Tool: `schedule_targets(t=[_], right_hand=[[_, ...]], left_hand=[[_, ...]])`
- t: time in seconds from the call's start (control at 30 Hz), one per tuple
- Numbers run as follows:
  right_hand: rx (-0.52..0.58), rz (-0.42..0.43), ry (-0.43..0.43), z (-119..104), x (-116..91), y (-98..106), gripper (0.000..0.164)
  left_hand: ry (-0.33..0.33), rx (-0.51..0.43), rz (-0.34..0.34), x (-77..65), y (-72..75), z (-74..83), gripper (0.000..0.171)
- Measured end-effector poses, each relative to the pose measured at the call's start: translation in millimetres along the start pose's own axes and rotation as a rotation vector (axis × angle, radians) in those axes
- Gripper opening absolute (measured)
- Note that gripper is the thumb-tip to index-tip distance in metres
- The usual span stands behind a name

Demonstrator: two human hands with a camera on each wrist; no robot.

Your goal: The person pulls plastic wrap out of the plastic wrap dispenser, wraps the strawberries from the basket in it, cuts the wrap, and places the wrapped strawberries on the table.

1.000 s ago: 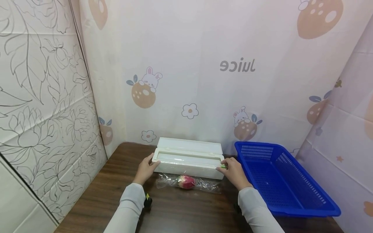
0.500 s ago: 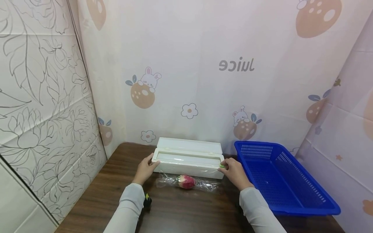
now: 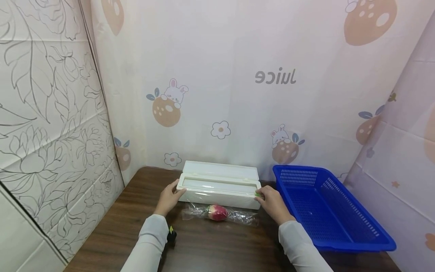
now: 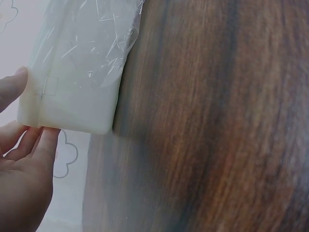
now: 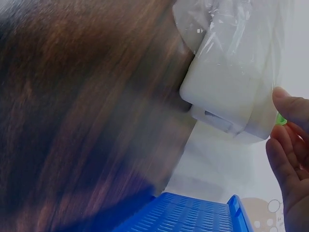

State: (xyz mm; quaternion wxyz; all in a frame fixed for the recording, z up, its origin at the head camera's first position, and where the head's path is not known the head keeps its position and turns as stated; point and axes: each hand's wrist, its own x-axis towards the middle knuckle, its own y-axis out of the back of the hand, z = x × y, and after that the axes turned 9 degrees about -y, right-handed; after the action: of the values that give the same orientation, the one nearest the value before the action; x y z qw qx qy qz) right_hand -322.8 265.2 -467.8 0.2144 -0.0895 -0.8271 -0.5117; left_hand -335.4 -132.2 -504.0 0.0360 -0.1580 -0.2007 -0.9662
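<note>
A: Count, left to right, head view?
B: Counted: one left hand (image 3: 170,197), one white box (image 3: 219,198) with one raised lid (image 3: 221,171), one red fruit (image 3: 217,213), one green tab (image 3: 257,195), one right hand (image 3: 273,202), one blue basket (image 3: 326,219). All at or on one brown table (image 3: 217,243).

A: Left grip?
B: Clamped on the left end of the white box, thumb at front, other fingers at the end.

A: Right grip?
B: Pinched, thumb and fingers together on the green tab, at the front right corner.

A: Containers?
B: White box, lid up at the back: white strip lengthwise in the opening; roll or lining, cannot tell. Clear film (image 3: 242,217) down the front and to both sides of the red fruit, itself just in front of the white box. Inside or under the film, cannot tell. Blue basket, slotted walls, just right of the right hand.

A: Differences between views?
B: Left wrist only: thin square outline (image 4: 50,87) near the box end. Right wrist only: small slot (image 5: 218,121) in the opposite end. Head only: red fruit, plus mirrored "Juice" lettering (image 3: 276,76) on the wall behind.
</note>
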Motion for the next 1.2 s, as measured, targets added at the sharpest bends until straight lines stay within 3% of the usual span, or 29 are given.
schedule_targets(t=[0.97, 1.2], right_hand=[[-0.017, 0.074, 0.327, 5.9, -0.8, -2.2, 0.028], [0.026, 0.120, 0.502, 3.2, 4.3, -7.8, 0.032]], left_hand=[[0.016, 0.009, 0.000, 0.1, 3.2, 1.2, 0.066], [0.017, -0.004, -0.009, 0.1, 2.8, -0.4, 0.067]])
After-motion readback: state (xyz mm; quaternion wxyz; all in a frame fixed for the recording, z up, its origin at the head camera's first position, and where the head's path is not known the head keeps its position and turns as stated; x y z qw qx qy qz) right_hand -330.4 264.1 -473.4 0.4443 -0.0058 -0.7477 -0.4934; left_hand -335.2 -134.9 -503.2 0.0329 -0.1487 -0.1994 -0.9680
